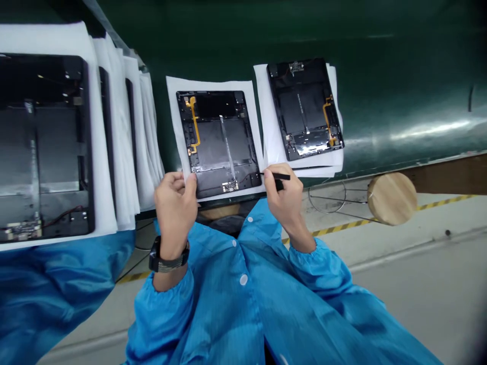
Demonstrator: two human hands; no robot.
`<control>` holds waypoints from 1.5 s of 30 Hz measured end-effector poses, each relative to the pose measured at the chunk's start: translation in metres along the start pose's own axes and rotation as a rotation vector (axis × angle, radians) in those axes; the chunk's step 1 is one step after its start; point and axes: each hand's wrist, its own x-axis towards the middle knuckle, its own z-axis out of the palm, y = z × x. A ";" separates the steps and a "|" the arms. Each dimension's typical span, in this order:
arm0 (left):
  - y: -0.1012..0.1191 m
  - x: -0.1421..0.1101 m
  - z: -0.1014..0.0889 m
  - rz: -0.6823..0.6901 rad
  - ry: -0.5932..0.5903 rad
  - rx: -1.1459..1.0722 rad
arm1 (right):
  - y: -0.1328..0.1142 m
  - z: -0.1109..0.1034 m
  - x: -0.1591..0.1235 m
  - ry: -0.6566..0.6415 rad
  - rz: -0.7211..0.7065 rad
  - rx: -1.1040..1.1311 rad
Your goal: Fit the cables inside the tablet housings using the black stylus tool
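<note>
An opened tablet back housing (218, 142) with an orange flex cable lies on a white foam sheet (173, 101) on the green belt. My left hand (175, 203) is closed on the near left corner of the housing and sheet. My right hand (283, 195) is closed round a thin black tool (279, 176), its tip touching the housing's near right edge. Both arms wear blue sleeves, and a dark watch sits on my left wrist.
A second housing (304, 109) on foam sheets lies right of the first. A stack of housings with foam sheets (49, 147) stands at the left. A round wooden stool (391, 197) and floor with yellow-black tape are at the right.
</note>
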 end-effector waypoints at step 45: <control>0.103 0.053 -0.284 0.524 -0.035 -0.694 | -0.041 0.007 0.055 0.200 0.361 0.857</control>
